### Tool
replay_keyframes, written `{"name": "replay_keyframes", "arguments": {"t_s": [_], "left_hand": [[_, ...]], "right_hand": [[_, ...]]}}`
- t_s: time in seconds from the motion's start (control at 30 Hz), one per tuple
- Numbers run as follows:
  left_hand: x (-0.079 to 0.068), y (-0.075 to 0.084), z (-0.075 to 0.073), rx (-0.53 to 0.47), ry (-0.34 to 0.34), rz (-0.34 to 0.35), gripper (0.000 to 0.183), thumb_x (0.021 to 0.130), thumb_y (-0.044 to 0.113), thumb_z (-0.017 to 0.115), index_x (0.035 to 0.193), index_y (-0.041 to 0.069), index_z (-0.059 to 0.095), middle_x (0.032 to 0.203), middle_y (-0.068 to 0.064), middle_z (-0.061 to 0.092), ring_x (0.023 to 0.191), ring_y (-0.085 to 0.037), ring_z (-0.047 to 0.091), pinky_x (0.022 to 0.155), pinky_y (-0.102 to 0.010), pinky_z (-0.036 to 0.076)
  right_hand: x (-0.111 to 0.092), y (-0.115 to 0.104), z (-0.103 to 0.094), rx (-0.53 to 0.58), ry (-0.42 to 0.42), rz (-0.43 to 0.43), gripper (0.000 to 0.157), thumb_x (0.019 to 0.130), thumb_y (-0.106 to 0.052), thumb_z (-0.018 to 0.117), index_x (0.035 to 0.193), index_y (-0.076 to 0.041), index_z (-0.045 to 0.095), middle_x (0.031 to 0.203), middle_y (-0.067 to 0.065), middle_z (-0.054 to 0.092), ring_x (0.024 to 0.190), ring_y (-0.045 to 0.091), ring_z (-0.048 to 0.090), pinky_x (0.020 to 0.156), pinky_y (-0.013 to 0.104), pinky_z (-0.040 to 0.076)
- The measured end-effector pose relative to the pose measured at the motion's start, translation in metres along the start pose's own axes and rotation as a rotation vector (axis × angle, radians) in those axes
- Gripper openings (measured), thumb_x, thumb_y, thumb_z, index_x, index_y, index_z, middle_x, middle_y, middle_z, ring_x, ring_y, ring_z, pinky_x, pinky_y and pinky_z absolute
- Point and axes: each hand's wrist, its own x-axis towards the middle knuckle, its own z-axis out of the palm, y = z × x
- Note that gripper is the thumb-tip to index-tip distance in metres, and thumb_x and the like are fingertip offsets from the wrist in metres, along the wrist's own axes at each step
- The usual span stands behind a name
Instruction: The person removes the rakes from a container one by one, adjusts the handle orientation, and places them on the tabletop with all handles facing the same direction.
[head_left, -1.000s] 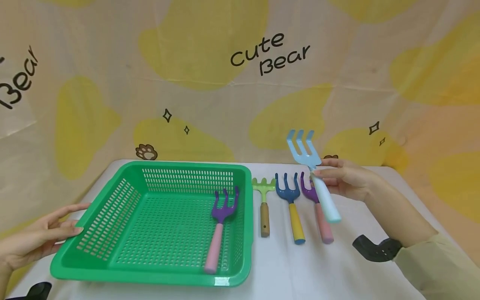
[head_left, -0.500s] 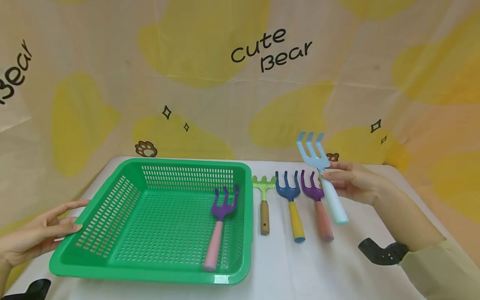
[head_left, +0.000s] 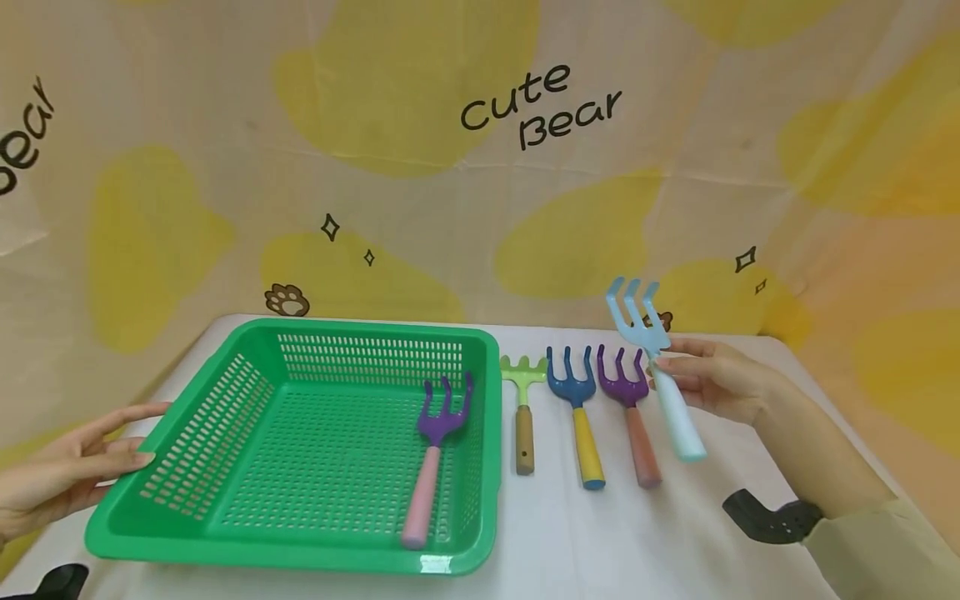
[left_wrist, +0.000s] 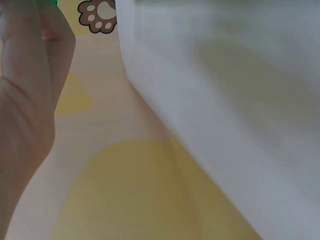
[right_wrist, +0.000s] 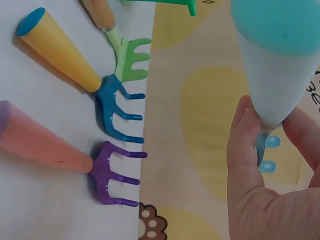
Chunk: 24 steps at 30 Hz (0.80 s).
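Note:
Thumb and fingers of my right hand (head_left: 723, 382) pinch a light blue hand fork (head_left: 677, 417) at its neck. Its tines point up and the handle slants down to the right, above the table. In the right wrist view the fork's pale handle (right_wrist: 280, 70) stands large over the fingers. My left hand (head_left: 71, 468) grips the left rim of a green plastic basket (head_left: 292, 561), thumb on top. Inside the basket, toward its right side, lies a purple hand fork with a pink handle (head_left: 422, 496). The left wrist view shows only part of the left hand (left_wrist: 30, 95).
Right of the basket, three tools lie in a row on the white table (head_left: 570, 542): a light green rake with wooden handle (head_left: 524, 437), a blue fork with yellow handle (head_left: 588, 446) and a purple fork with pinkish handle (head_left: 642, 450). A patterned cloth (head_left: 405, 200) hangs behind.
My right hand has moved to the right and slightly down with the light blue fork, uncovering the purple fork in the row. My left hand keeps its grip on the basket.

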Motion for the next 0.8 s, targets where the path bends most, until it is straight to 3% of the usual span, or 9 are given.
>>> {"name": "replay_keyframes", "arguments": {"t_s": [0.37, 0.47, 0.8], "left_hand": [[0.0, 0.0, -0.002, -0.006, -0.02, -0.005, 0.064, 0.098, -0.01, 0.024, 0.137, 0.036, 0.044, 0.121, 0.0, 0.058, 0.106, -0.021, 0.06, 0.088, -0.039, 0.05], [0.001, 0.001, -0.002, -0.011, -0.029, -0.003, 0.064, 0.098, -0.01, 0.023, 0.138, 0.036, 0.043, 0.121, 0.0, 0.058, 0.106, -0.021, 0.06, 0.089, -0.04, 0.05], [0.002, -0.001, -0.003, -0.06, -0.083, 0.007, 0.065, 0.098, -0.01, 0.02, 0.139, 0.035, 0.041, 0.122, -0.003, 0.057, 0.106, -0.025, 0.06, 0.09, -0.04, 0.049]], "right_hand": [[-0.002, 0.014, -0.018, 0.02, 0.023, 0.035, 0.05, 0.094, -0.01, 0.055, 0.132, 0.002, 0.024, 0.097, 0.003, 0.063, 0.091, 0.02, 0.064, 0.082, 0.03, 0.054], [-0.003, 0.016, -0.021, 0.023, 0.027, 0.041, 0.049, 0.095, -0.011, 0.055, 0.131, 0.001, 0.025, 0.097, 0.004, 0.063, 0.091, 0.02, 0.064, 0.083, 0.03, 0.054], [-0.006, 0.025, -0.03, 0.03, 0.015, 0.022, 0.023, 0.094, -0.009, 0.055, 0.113, -0.005, 0.042, 0.095, 0.005, 0.064, 0.089, 0.021, 0.066, 0.082, 0.031, 0.054]]}}
